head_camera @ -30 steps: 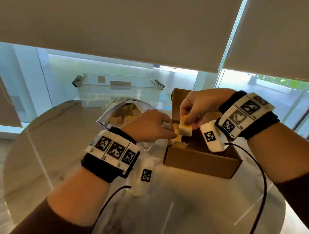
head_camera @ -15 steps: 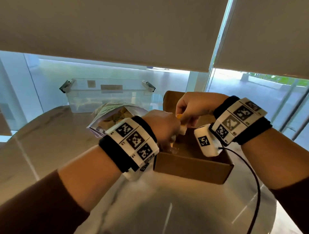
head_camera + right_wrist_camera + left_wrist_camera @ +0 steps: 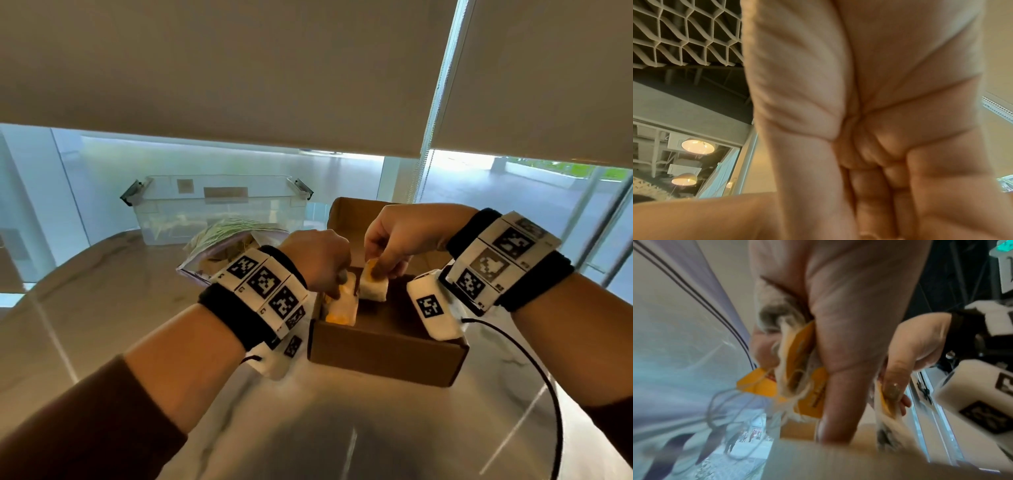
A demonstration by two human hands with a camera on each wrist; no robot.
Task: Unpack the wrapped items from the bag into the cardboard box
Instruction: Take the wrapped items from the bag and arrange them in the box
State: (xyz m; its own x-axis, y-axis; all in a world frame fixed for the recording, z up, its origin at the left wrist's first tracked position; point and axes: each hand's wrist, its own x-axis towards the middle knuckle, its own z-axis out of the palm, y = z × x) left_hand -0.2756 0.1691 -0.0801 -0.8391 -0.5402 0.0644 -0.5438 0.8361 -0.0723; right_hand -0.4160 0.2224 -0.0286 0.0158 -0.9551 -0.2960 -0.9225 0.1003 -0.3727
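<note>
yellow-white wrapped items inside cardboard box [image 3: 383,346]: left hand [image 3: 317,262] grip clamps one, right hand [image 3: 397,233] another.

The cardboard box [image 3: 387,346] sat on the worktop [image 3: 102,308], right of centre, its raised flap at the far side. The bag [image 3: 219,246] lay on the worktop to the left of the box and a little farther back. Behind the bag, beyond the worktop's far edge, stood a plastic bin [image 3: 215,209]. Both hands were over the box: the left hand [image 3: 318,263] above its left part, the right hand [image 3: 404,236] to the right of it. Under the left hand, one wrapped item [image 3: 340,305] sat inside the box against the left wall. A second wrapped item [image 3: 373,286] was just right of it, beneath the right hand.
</note>
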